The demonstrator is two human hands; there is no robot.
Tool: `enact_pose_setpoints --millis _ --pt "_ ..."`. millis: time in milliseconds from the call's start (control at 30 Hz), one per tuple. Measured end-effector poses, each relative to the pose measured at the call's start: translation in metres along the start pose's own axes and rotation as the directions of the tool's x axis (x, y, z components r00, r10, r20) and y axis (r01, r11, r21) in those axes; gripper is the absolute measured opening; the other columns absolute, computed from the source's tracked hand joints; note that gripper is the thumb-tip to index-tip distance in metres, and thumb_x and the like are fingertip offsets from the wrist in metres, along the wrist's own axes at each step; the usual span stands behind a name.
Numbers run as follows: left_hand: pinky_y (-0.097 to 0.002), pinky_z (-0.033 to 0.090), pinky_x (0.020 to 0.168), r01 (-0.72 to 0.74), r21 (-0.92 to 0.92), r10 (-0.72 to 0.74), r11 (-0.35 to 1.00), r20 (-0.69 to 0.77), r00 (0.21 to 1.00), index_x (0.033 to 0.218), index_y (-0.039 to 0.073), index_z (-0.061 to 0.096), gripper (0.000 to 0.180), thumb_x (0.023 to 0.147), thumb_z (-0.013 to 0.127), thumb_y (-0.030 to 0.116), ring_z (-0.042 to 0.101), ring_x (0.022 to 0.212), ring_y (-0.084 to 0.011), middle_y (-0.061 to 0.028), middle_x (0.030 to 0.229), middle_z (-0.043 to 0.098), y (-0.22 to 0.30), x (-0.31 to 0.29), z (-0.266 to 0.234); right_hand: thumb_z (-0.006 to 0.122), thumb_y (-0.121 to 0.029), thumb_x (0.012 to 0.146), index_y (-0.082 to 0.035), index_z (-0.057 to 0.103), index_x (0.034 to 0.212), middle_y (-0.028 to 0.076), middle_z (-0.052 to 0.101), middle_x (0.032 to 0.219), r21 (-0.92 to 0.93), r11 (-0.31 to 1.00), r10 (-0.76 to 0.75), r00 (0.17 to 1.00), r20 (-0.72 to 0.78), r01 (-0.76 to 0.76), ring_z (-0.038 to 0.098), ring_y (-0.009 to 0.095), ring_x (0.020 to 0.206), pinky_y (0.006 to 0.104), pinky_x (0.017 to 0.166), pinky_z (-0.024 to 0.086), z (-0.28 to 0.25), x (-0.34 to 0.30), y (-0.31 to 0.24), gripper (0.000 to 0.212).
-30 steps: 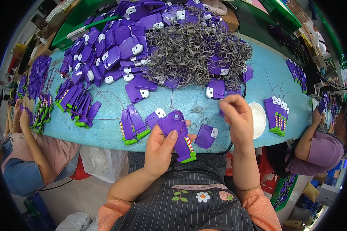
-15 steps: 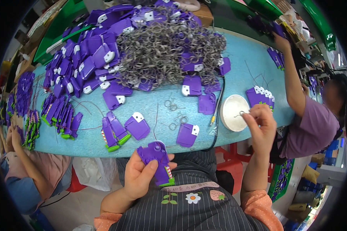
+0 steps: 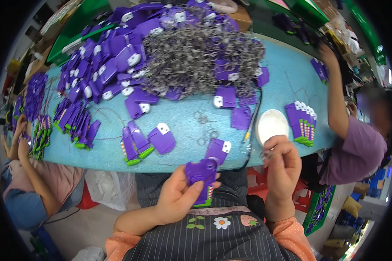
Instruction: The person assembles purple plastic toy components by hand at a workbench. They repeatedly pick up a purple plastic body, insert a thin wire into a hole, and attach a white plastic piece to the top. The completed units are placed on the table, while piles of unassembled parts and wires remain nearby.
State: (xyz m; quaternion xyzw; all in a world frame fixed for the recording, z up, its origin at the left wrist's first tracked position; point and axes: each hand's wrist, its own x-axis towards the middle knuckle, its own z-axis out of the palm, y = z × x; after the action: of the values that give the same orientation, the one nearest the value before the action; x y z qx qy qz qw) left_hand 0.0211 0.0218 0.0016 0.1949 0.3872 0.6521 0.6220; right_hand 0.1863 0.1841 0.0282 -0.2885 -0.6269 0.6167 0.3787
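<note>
my left hand (image 3: 178,195) is cupped around a small stack of purple tags (image 3: 201,175) with green edges, thumb pressed across the front, holding it over my lap just below the edge of the blue table (image 3: 178,111). my right hand (image 3: 282,163) is up beside the white dish (image 3: 271,125), fingertips pinched on something thin; it looks like one of the little wire rings, but it's too small to be sure. to do this bit well, i'd say keep the stack squared so the holes near the top line up, hold it tilted toward me, and bring the ring across low instead of fumbling in the air. a loose thumb would let the tags fan out. more loose rings (image 3: 203,129) lie on the table just ahead, with the big tangled pile of rings (image 3: 196,56) further back among loose purple tags. another person's arm (image 3: 335,95) reaches in on my right.
</note>
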Motion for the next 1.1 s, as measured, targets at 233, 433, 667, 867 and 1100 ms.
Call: enact_pose_setpoints --millis 233,433,667,867,1100 --pt "-0.0338 0.047 0.092 -0.011 0.078 0.01 0.997 0.018 1.0 0.129 -0.004 0.032 0.036 0.095 0.039 0.003 0.056 0.108 -0.0228 -0.0176 0.121 0.052 0.009 0.004 0.0 0.051 -0.006 0.092 -0.001 0.05 0.092 0.011 0.051 0.107 0.199 0.972 0.066 0.959 0.275 -0.124 0.05 0.01 0.087 0.025 0.079 0.043 0.051 -0.01 0.029 0.005" --pt "-0.0312 0.048 0.089 0.02 0.245 -0.041 0.969 0.081 0.996 0.129 -0.005 0.033 0.035 0.095 0.038 0.003 0.058 0.106 -0.0214 -0.0168 0.12 0.053 0.007 0.004 -0.008 0.054 -0.007 0.091 -0.001 0.047 0.092 0.008 0.054 0.097 0.223 0.916 0.246 0.906 0.345 -0.334 0.051 0.009 0.083 0.0247 0.077 0.044 0.044 -0.016 0.031 0.009" --pt "-0.0258 0.049 0.08 0.115 0.513 -0.254 0.85 0.208 0.945 0.123 -0.005 0.039 0.031 0.093 0.042 0.003 0.061 0.1 -0.0165 -0.0163 0.111 0.06 0.014 0.007 -0.007 0.066 -0.006 0.084 -0.003 0.047 0.087 0.002 0.054 0.08 -0.02 0.865 0.448 0.753 0.482 -0.502 0.05 0.004 0.071 0.018 0.061 0.04 0.013 0.004 0.004 0.019" --pt "-0.0309 0.049 0.083 0.068 0.456 -0.275 0.887 0.407 0.871 0.118 -0.003 0.041 0.026 0.094 0.043 0.005 0.061 0.099 -0.0206 -0.0214 0.113 0.058 0.013 -0.004 -0.013 0.069 -0.008 0.081 0.0 0.055 0.087 -0.003 0.054 0.073 0.052 0.61 0.451 0.401 0.797 -0.79 0.05 0.003 0.065 0.0187 0.059 0.039 0.006 0.011 0.009 0.017" --pt "-0.0377 0.047 0.092 0.187 -0.116 -0.189 0.975 -0.006 0.982 0.132 0.0 0.029 0.04 0.094 0.042 0.003 0.057 0.109 -0.0268 -0.021 0.123 0.051 -0.004 -0.031 -0.02 0.072 -0.017 0.076 0.001 0.055 0.106 0.008 0.055 0.07 -0.839 0.424 -0.018 0.93 0.368 0.341 0.06 0.025 0.065 0.0303 0.054 0.045 0.036 0.008 0.041 0.039"
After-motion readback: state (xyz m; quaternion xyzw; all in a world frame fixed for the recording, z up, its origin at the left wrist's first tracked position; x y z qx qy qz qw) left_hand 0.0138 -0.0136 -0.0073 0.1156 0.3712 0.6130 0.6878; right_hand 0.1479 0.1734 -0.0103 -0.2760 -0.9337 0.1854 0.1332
